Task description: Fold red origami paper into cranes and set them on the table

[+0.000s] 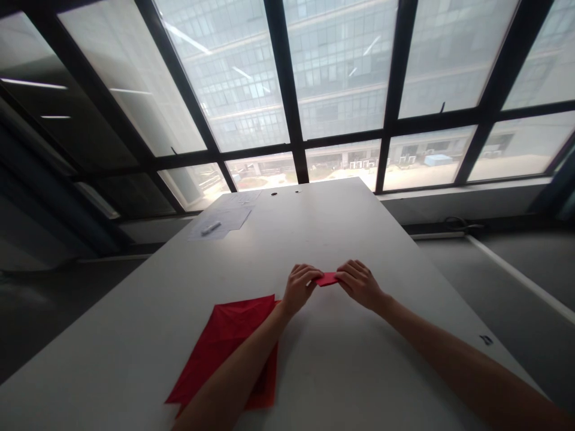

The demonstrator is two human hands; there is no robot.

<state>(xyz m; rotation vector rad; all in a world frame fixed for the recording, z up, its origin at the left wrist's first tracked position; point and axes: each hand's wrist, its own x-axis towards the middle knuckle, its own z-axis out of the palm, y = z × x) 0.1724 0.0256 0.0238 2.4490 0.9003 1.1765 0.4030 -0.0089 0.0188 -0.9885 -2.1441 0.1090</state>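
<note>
A small folded piece of red paper [327, 279] is stretched between my two hands, just over the white table. My left hand [302, 287] pinches its left end, fingers closed. At the right end, my right hand [359, 282] grips it the same way. Part of the paper is hidden under the fingers. Below and left of my left hand lies a large creased red sheet [224, 332], with an orange-red sheet [268, 383] showing beneath it. My left forearm passes over both sheets.
The white table [309, 233] runs away toward large windows. Printed papers [233, 216] with a white marker-like object [211, 228] on them lie at its far left. A small dark mark [486, 340] sits by the right edge. Cables [462, 224] rest near the wall.
</note>
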